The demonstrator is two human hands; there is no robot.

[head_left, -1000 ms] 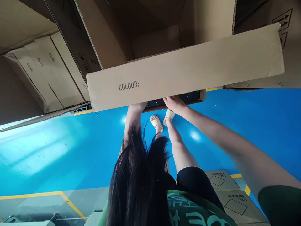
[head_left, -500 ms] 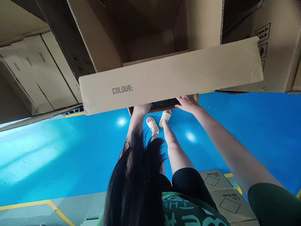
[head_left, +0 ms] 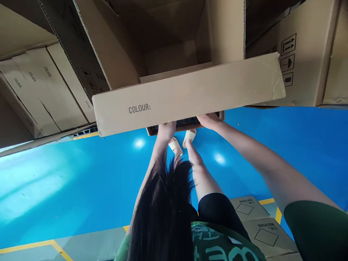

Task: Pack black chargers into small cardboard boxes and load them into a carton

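A long, narrow cardboard box (head_left: 190, 90) printed "COLOUR:" slants across the front of a big open carton (head_left: 228, 32), its right end higher in the view. My left hand (head_left: 166, 129) is at the lower edge of the long box, with its fingers hidden behind it. Farther right, my right hand (head_left: 208, 120) grips the same edge, fingers partly covered. Between the hands, below the box, shows a dark slotted surface (head_left: 186, 121) with a brown rim; what it belongs to I cannot make out.
On the left an open carton holds several upright boxes (head_left: 54, 94) marked "COLOUR:". Another carton (head_left: 306, 61) with handling symbols stands at the right. Flat boxes (head_left: 262, 235) lie beside my body at lower right. The floor (head_left: 81, 174) is blue with yellow lines.
The long box's right end has shifted left and slightly down in the view. My right hand has moved left with it, its fingers now more hidden. My left hand shows a little more.
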